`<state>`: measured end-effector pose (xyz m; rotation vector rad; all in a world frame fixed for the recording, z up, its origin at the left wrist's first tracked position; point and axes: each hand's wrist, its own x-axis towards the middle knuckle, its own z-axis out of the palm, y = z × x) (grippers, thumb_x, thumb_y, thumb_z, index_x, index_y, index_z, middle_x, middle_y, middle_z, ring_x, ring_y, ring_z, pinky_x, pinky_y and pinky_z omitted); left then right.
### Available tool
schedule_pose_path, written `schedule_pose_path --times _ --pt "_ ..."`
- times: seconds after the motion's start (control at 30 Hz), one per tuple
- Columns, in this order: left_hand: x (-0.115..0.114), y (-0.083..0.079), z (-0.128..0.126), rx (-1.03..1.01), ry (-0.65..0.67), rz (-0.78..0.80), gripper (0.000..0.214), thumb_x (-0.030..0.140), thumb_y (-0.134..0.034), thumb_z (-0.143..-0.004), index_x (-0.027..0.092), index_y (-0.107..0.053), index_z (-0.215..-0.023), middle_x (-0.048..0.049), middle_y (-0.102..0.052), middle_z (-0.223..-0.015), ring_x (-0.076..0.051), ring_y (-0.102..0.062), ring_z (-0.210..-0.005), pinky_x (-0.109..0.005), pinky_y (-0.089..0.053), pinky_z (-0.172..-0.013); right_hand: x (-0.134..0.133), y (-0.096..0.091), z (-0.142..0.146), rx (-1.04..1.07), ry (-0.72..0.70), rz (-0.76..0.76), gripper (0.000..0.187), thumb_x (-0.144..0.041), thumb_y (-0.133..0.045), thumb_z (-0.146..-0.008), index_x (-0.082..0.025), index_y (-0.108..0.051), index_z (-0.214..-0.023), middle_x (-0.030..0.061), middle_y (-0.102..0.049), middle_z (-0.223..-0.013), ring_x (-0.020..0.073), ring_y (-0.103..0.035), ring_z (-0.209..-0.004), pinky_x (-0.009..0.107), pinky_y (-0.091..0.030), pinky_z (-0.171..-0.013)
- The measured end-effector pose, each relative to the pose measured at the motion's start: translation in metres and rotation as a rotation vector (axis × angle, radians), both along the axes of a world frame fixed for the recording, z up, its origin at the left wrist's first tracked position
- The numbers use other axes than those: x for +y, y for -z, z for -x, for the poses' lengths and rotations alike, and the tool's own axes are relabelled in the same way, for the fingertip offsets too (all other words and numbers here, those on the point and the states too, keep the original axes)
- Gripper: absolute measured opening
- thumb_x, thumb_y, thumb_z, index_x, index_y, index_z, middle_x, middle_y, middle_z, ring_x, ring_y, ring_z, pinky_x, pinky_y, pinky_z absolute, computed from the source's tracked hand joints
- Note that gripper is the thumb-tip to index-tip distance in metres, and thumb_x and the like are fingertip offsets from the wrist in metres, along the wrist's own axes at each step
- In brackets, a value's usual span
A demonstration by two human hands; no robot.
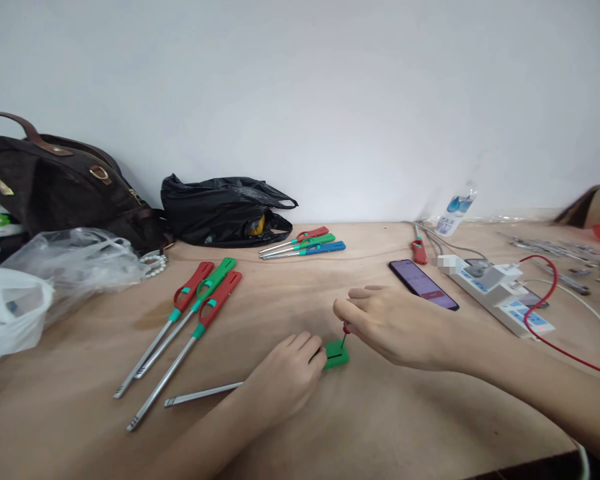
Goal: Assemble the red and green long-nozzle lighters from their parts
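My left hand (286,377) is closed over a long-nosed lighter lying on the wooden table (390,427). Its metal tube (203,395) sticks out to the left and its green handle end (337,354) shows past my fingers. My right hand (393,325) pinches a small red-tipped tool (345,331) whose thin point touches the green handle. Three finished lighters (190,313) with red and green handles lie to the left of my hands.
Three more lighters (305,244) lie near a black plastic bag (225,210). A brown handbag (55,180) and clear bags (55,267) sit at the left. A phone (423,285), power strip (495,287), red cable (555,313) and bottle (455,210) are at the right.
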<state>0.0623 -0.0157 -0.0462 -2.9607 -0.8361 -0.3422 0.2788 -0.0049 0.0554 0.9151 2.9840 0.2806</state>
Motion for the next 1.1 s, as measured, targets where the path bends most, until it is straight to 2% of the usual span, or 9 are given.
schedule_pose_path --times 0.1,0.23,0.4,0.53,0.6,0.8,0.87,1.0,1.1 --pt "0.000 0.000 0.000 -0.003 0.000 0.005 0.021 0.006 -0.044 -0.083 0.015 -0.056 -0.098 -0.0081 -0.061 -0.093 -0.024 -0.057 -0.082 -0.036 -0.050 -0.070 0.007 0.008 -0.001 0.030 -0.008 -0.122 0.011 -0.016 -0.052 -0.095 -0.016 -0.057 -0.085 0.0065 -0.064 -0.077 0.0217 -0.055 -0.073 0.032 -0.036 -0.061" --pt "0.000 -0.001 0.000 0.019 0.001 0.012 0.020 0.006 -0.046 -0.082 0.015 -0.056 -0.097 -0.0082 -0.061 -0.093 -0.024 -0.056 -0.081 -0.036 -0.050 -0.069 0.012 0.017 0.000 0.026 0.056 -0.244 0.024 -0.023 -0.054 -0.095 -0.018 -0.057 -0.072 0.0079 -0.062 -0.068 0.0234 -0.055 -0.068 0.033 -0.033 -0.056" --pt "-0.001 -0.001 0.000 0.020 -0.001 -0.003 0.021 0.005 -0.042 -0.083 0.016 -0.056 -0.095 -0.0080 -0.061 -0.093 -0.023 -0.056 -0.079 -0.036 -0.049 -0.068 0.007 0.007 -0.005 0.100 0.105 -0.010 0.009 -0.012 -0.048 -0.095 -0.014 -0.055 -0.090 0.0056 -0.065 -0.073 0.0201 -0.057 -0.066 0.030 -0.039 -0.061" --pt "-0.001 0.000 0.001 -0.004 0.000 -0.021 0.019 0.006 -0.044 -0.084 0.016 -0.056 -0.094 -0.0074 -0.061 -0.091 -0.023 -0.056 -0.078 -0.035 -0.049 -0.067 0.009 -0.002 -0.011 0.189 0.064 0.192 0.016 -0.005 -0.043 -0.094 -0.016 -0.053 -0.090 0.0052 -0.068 -0.088 0.0154 -0.060 -0.073 0.025 -0.041 -0.063" --pt "-0.001 -0.001 0.000 0.009 -0.005 -0.026 0.018 0.006 -0.046 -0.083 0.015 -0.057 -0.094 -0.0077 -0.062 -0.091 -0.023 -0.057 -0.080 -0.036 -0.050 -0.068 0.013 0.001 -0.011 0.180 0.079 0.140 0.014 -0.008 -0.047 -0.094 -0.016 -0.054 -0.086 0.0041 -0.067 -0.082 0.0146 -0.060 -0.068 0.025 -0.039 -0.059" --pt "-0.001 -0.002 -0.001 0.064 -0.015 -0.014 0.018 0.005 -0.049 -0.081 0.013 -0.059 -0.094 -0.0086 -0.063 -0.094 -0.024 -0.058 -0.080 -0.037 -0.053 -0.068 0.017 0.023 -0.002 0.139 0.056 -0.261 0.028 -0.028 -0.050 -0.098 -0.018 -0.053 -0.072 0.0030 -0.057 -0.059 0.0182 -0.053 -0.056 0.030 -0.032 -0.055" --pt "-0.001 -0.002 0.000 0.050 -0.014 -0.015 0.018 0.005 -0.048 -0.081 0.013 -0.059 -0.093 -0.0085 -0.063 -0.092 -0.024 -0.058 -0.080 -0.037 -0.053 -0.068 0.012 0.023 0.000 0.150 0.050 -0.252 0.025 -0.025 -0.048 -0.098 -0.017 -0.054 -0.075 0.0045 -0.059 -0.064 0.0196 -0.054 -0.061 0.031 -0.034 -0.056" --pt "-0.002 -0.001 0.000 0.007 0.001 -0.025 0.018 0.006 -0.046 -0.083 0.013 -0.059 -0.094 -0.0091 -0.063 -0.092 -0.024 -0.058 -0.081 -0.037 -0.053 -0.069 0.000 0.011 -0.001 0.103 0.002 -0.075 0.017 -0.007 -0.042 -0.095 -0.014 -0.056 -0.088 0.0067 -0.062 -0.079 0.0190 -0.055 -0.069 0.030 -0.038 -0.061" --pt "-0.001 0.000 0.000 -0.003 0.001 -0.026 0.018 0.007 -0.045 -0.084 0.013 -0.059 -0.094 -0.0091 -0.063 -0.092 -0.024 -0.058 -0.081 -0.037 -0.052 -0.069 0.000 0.009 -0.001 0.045 -0.041 -0.096 0.020 -0.003 -0.044 -0.093 -0.015 -0.056 -0.083 0.0060 -0.063 -0.078 0.0181 -0.054 -0.070 0.030 -0.038 -0.063"
